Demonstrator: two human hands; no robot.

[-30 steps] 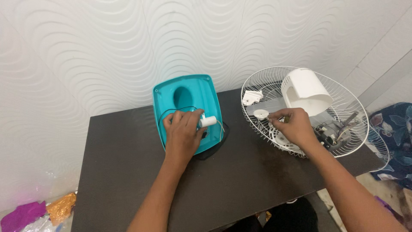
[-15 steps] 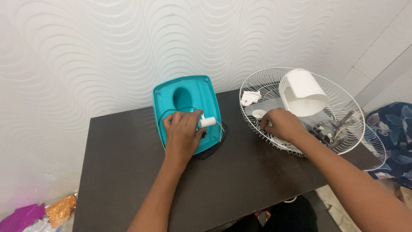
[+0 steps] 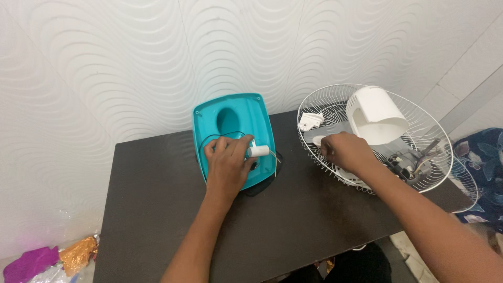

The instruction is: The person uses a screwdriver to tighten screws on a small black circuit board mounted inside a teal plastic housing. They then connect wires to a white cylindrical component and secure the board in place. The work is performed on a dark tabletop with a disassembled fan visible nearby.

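Observation:
A teal plastic fan base (image 3: 236, 118) lies on the dark table (image 3: 146, 209), hollow side up. My left hand (image 3: 228, 162) rests on its near end, fingers closed around a small white cylinder (image 3: 259, 151) with thin wires trailing off it. My right hand (image 3: 346, 152) reaches into a white wire fan guard (image 3: 325, 99) lying flat at the right; its fingers are curled over a small white part on the grille, and whether it is gripped is hidden.
Inside the guard lie a white motor cover (image 3: 374, 115), a small white bracket (image 3: 309, 121) and a grey metal motor assembly (image 3: 411, 160). A wavy white wall stands behind. Purple and orange foil scraps (image 3: 52, 257) lie on the floor at the left; patterned blue fabric (image 3: 482, 167) at the right.
My right hand has moved left across the wire guard, toward the small white bracket. My left hand has stayed on the teal base with the white cylinder.

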